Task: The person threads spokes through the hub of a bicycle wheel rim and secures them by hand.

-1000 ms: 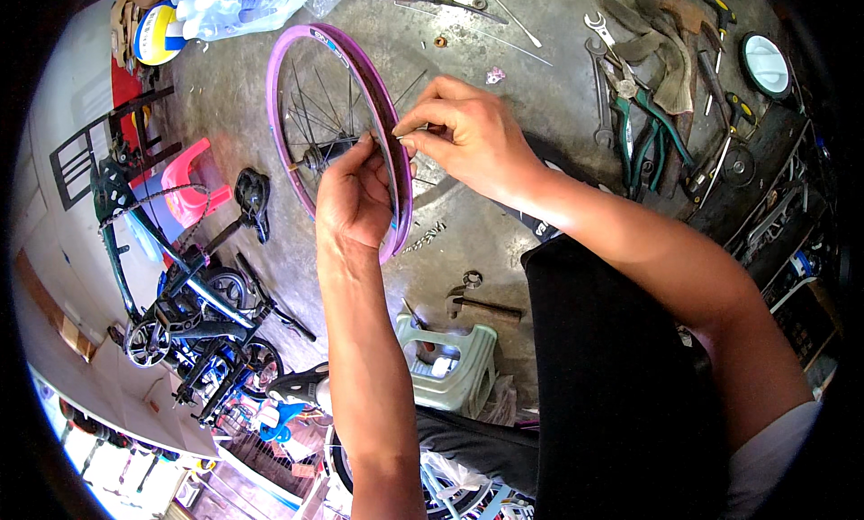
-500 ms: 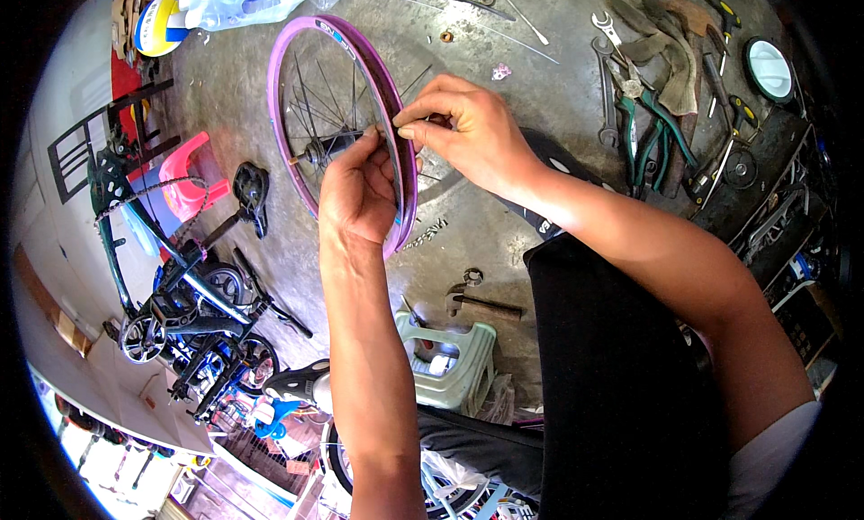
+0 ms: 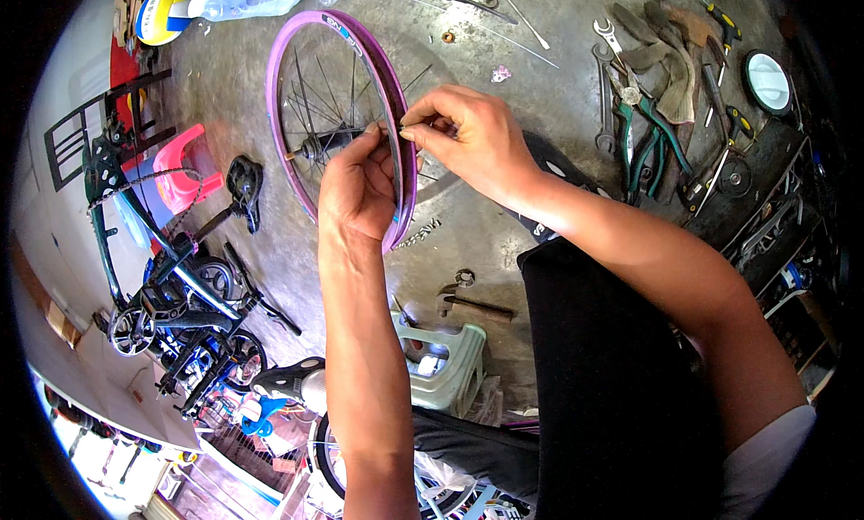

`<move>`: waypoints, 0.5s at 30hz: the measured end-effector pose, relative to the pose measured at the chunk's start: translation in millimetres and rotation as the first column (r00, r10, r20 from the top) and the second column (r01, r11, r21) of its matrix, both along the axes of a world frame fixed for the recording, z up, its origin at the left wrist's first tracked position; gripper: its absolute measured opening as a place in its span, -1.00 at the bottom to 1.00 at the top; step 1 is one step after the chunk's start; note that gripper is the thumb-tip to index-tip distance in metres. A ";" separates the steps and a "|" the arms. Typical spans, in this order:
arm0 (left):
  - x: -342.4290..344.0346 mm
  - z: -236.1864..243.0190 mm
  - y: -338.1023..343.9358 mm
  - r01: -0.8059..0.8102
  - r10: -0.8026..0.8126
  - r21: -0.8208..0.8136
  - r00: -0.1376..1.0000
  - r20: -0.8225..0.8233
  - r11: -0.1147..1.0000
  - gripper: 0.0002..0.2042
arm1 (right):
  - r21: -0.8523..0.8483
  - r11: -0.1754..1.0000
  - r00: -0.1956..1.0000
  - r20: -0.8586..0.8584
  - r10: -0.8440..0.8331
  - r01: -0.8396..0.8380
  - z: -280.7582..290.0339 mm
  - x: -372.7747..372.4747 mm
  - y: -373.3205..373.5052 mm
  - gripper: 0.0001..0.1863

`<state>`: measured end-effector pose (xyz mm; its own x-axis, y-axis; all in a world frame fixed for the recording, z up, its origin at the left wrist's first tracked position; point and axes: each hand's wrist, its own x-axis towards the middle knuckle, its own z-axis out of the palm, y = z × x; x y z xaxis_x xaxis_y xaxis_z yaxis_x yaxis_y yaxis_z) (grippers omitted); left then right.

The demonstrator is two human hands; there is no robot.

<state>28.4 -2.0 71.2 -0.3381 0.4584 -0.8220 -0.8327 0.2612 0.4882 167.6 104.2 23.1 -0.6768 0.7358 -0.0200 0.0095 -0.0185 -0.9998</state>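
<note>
The left hand (image 3: 358, 189) grips the near edge of the purple metal bicycle wheel rim (image 3: 282, 59), held upright over the concrete floor (image 3: 468, 241). The right hand (image 3: 468, 137) pinches something small at the rim, too small to make out. Pliers and wrenches (image 3: 643, 142) lie well apart to the right.

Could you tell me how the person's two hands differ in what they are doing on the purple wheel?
The left hand wraps the purple wheel rim, back toward the camera, steadying it upright. The right hand reaches across from the right and pinches something small at the rim with its fingers. Both meet at the same spot.
</note>
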 end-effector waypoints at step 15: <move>4.1 -1.9 3.5 0.008 -0.009 -0.055 0.999 -0.035 0.998 -0.76 | 0.296 0.954 0.997 0.080 0.015 -0.038 -3.4 4.6 2.4 -0.85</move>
